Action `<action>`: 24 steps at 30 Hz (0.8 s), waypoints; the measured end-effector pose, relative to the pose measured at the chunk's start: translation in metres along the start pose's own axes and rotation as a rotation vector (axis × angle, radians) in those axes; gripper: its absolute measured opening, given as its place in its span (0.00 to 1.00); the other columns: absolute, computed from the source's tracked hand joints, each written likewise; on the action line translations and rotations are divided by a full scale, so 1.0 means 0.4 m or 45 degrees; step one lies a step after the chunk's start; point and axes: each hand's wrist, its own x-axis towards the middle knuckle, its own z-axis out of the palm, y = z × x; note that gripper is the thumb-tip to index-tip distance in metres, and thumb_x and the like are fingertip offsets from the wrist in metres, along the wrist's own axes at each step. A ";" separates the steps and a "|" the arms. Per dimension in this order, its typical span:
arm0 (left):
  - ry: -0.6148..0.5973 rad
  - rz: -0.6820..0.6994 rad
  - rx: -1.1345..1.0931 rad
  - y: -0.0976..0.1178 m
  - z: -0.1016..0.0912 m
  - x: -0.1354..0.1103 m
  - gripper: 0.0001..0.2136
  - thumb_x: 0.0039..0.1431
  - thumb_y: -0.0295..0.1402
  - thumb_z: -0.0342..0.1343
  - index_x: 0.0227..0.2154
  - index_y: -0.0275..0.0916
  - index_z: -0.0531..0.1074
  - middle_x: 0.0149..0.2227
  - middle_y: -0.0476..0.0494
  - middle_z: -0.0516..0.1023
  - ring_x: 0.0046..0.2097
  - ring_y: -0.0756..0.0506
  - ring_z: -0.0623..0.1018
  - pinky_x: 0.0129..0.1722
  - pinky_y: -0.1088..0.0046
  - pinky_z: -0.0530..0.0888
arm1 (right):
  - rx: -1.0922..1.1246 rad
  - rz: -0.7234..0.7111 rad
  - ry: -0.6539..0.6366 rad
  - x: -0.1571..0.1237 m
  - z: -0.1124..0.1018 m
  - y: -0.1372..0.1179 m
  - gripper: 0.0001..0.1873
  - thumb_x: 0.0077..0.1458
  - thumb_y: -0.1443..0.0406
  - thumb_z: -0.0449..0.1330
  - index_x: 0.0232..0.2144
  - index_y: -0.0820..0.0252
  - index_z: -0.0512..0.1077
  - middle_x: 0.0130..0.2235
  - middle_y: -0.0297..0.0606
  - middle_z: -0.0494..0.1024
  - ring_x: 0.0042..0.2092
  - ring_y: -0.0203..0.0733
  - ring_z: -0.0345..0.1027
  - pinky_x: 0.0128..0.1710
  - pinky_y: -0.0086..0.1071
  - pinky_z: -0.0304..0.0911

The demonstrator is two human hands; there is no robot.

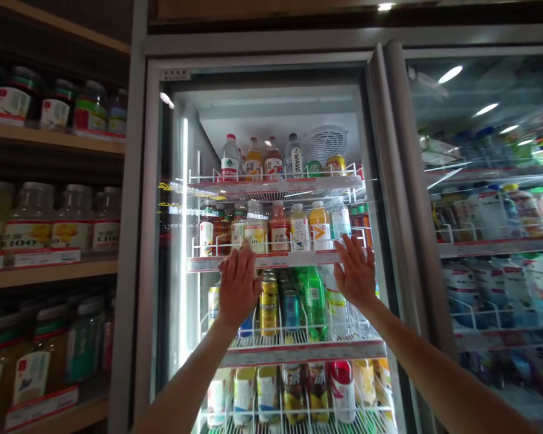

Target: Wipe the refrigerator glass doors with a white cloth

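Note:
Both my arms reach up to a drinks cooler with a glass door (172, 253). My left hand (238, 284) lies flat with fingers stretched upward, its fingertips at the front rail of the second shelf (289, 259). My right hand (355, 270) is spread open the same way, further right on that rail. Neither hand holds anything. Whether the palms press on the glass or reach inside, I cannot tell. Bottles of juice and tea (298, 228) stand on that shelf. Below the hands stand cans (268, 306) and a green bottle (315, 300).
Wooden shelves (49, 141) on the left carry jars and large bottles. A second cooler door (493, 241) on the right is closed, with packs and bottles behind reflective glass. The top shelf (276, 181) holds water and juice bottles, and a fan grille (324, 143) sits behind.

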 end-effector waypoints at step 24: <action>-0.026 0.014 -0.097 -0.002 -0.024 -0.155 0.26 0.60 0.32 0.46 0.61 0.34 0.51 0.60 0.36 0.58 0.64 0.39 0.50 0.61 0.57 0.54 | -0.026 0.188 -0.066 -0.071 0.001 -0.079 0.32 0.60 0.56 0.45 0.63 0.61 0.45 0.64 0.49 0.49 0.65 0.52 0.38 0.60 0.52 0.37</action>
